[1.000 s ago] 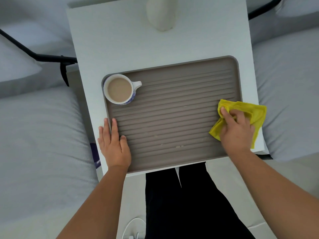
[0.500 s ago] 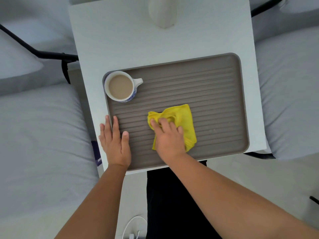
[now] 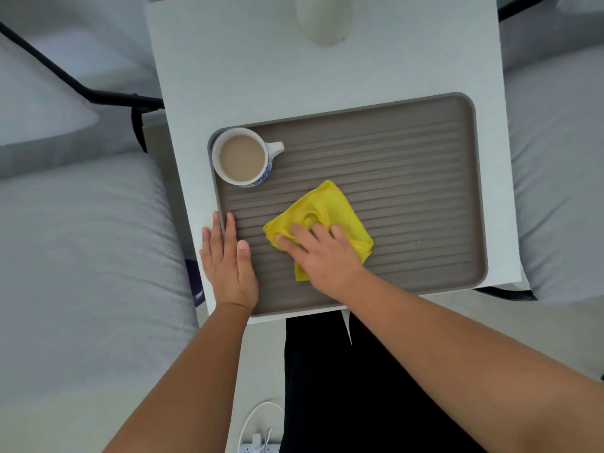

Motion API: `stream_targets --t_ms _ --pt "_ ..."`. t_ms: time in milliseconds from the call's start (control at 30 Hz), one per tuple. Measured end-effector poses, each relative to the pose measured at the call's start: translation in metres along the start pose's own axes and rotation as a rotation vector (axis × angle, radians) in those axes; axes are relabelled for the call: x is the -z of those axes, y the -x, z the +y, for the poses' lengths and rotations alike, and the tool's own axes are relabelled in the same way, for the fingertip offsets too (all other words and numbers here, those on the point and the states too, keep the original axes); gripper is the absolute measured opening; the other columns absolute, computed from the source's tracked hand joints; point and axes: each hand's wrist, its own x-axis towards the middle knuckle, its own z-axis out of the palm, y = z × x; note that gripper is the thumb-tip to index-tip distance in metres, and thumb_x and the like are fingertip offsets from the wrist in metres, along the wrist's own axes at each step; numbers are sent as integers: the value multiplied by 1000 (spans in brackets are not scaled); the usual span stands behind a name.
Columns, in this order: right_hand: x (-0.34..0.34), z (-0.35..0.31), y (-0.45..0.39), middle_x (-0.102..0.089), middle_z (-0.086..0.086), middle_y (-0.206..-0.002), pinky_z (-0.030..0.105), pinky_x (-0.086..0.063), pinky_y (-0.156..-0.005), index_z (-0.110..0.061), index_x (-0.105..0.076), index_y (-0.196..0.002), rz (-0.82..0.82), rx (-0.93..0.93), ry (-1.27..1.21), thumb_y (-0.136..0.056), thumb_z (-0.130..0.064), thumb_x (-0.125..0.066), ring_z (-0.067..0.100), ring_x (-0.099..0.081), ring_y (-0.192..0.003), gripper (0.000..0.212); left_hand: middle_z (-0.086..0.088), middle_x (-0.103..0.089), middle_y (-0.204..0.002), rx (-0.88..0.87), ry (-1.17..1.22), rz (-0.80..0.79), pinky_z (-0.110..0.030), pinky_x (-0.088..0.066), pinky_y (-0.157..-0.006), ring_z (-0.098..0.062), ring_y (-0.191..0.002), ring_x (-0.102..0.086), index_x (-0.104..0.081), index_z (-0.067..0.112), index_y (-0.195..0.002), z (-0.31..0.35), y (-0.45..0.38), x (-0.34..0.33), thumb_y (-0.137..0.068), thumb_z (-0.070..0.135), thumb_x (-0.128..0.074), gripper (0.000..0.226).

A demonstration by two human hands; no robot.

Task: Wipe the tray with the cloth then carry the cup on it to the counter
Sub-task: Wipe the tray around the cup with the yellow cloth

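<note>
A grey-brown ribbed tray (image 3: 425, 165) lies on a small white table (image 3: 261, 60). In its far left corner stands a white and blue cup (image 3: 243, 156) full of milky tea, handle pointing right. My right hand (image 3: 322, 253) presses a crumpled yellow cloth (image 3: 330, 207) onto the tray's front middle. My left hand (image 3: 228, 259) lies flat, fingers apart, on the tray's front left rim and holds nothing. A few pale specks show on the tray to the right of the cloth.
A pale rounded object (image 3: 323, 18) stands at the table's far edge. Grey bedding (image 3: 81, 256) lies on the left and more grey bedding (image 3: 562, 158) on the right, with black metal frame bars (image 3: 108, 94). My dark trousers (image 3: 359, 387) and a white cable (image 3: 258, 416) are below.
My right hand swept the cloth from the tray's right edge leftward to the front middle. The left hand stayed on the front left rim. The cup did not move.
</note>
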Motion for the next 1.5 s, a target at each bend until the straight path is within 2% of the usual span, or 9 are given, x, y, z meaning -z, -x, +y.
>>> stream_targets --t_ms 167,433,667,767,933,1033,1167,1367,1500 --pt "3 59 34 -63 3 -116 35 -26 -66 -32 -62 -121 5 -179 28 -72 -19 -46 27 -54 -80 53 3 -12 -162 -13 -112 -8 -36 -3 -120 -22 -150 -5 -25 25 -153 0 -10 -1 -98 30 -32 56" --pt "10 131 106 -54 11 -120 41 -36 -66 -29 -53 -131 77 -512 79 -68 -9 -53 35 -51 -83 66 2 -9 -163 -47 -205 -33 -37 -3 -121 -23 -150 -4 -19 26 -154 -7 -6 0 -102 27 -29 53" --pt "7 103 108 -56 19 -121 44 -38 -68 -19 -55 -132 106 -856 -71 -71 -11 -50 40 -54 -88 62 3 -12 -162 -44 -152 6 -34 -2 -119 -22 -149 -6 -25 27 -153 -9 -7 -1 -102 22 -35 52" --pt "2 71 96 -57 14 -122 42 -37 -67 -22 -56 -132 65 -733 -82 -67 -14 -51 36 -55 -85 65 5 -11 -162 -42 -144 8 -33 0 -118 -20 -149 -5 -24 29 -153 -8 -7 -1 -102 22 -36 53" --pt "-3 17 63 -64 6 -118 34 -36 -66 -26 -63 -124 50 -478 -88 -68 -23 -38 29 -58 -79 61 7 -10 -163 -40 -143 30 -35 -2 -117 -20 -150 -5 -23 32 -153 -10 -7 -3 -100 24 -37 55" --pt "-7 -17 39 -62 4 -122 35 -24 -66 -25 -61 -126 21 -337 -100 -72 -22 -39 27 -56 -80 58 5 -11 -163 -56 -127 29 -35 -3 -118 -22 -150 -6 -24 32 -153 -14 -9 -4 -99 26 -37 56" --pt "-6 -48 21 -58 1 -127 37 -28 -69 -26 -56 -130 -29 -202 -43 -74 -19 -38 27 -53 -86 59 3 -13 -162 -78 -120 46 -38 -5 -118 -25 -149 -8 -25 30 -152 -15 -9 -5 -97 24 -37 57" --pt "-9 -17 29 -58 -4 -127 35 -26 -70 -33 -55 -129 -40 -19 102 -69 -23 -41 25 -50 -88 62 5 -13 -162 -76 -118 57 -38 -4 -119 -23 -149 -7 -24 33 -152 -16 -8 -5 -97 24 -36 57" --pt "-6 29 58 -60 -1 -123 35 -26 -68 -35 -59 -124 12 -128 77 -62 -16 -59 27 -46 -85 65 7 -11 -163 -77 -122 57 -36 -3 -118 -20 -150 -5 -23 34 -153 -14 -7 -5 -99 21 -35 56"
